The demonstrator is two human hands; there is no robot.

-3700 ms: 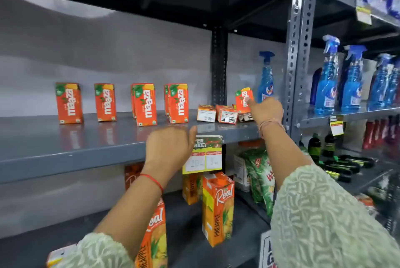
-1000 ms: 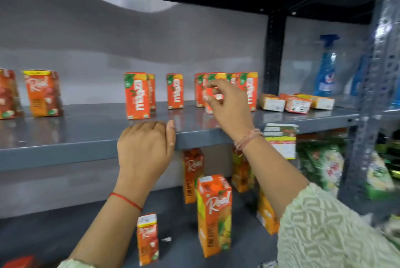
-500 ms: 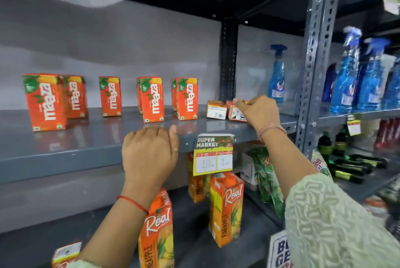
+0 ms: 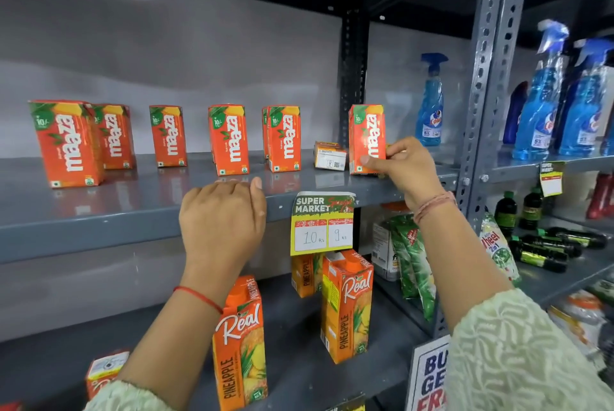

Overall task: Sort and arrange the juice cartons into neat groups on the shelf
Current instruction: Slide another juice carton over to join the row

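Note:
Several small orange Maaza cartons stand spaced along the grey shelf [image 4: 99, 211], from a front one at the left [image 4: 64, 143] to a pair near the middle [image 4: 284, 138]. My right hand [image 4: 403, 168] grips one upright Maaza carton [image 4: 365, 136] at the shelf's right end, thumb on its lower front. Another carton [image 4: 329, 155] lies on its side just left of it. My left hand [image 4: 222, 218] rests with curled fingers over the shelf's front edge and holds nothing.
Tall Real pineapple cartons [image 4: 347, 304] [image 4: 241, 344] stand on the lower shelf. A price tag [image 4: 322, 223] hangs from the shelf edge. A blue spray bottle [image 4: 430, 101] stands behind the held carton. A perforated steel upright [image 4: 488, 85] separates more spray bottles [image 4: 541, 95].
My right hand has taken a carton that lay flat at the shelf's right end and now holds it upright. My left hand stays on the shelf edge.

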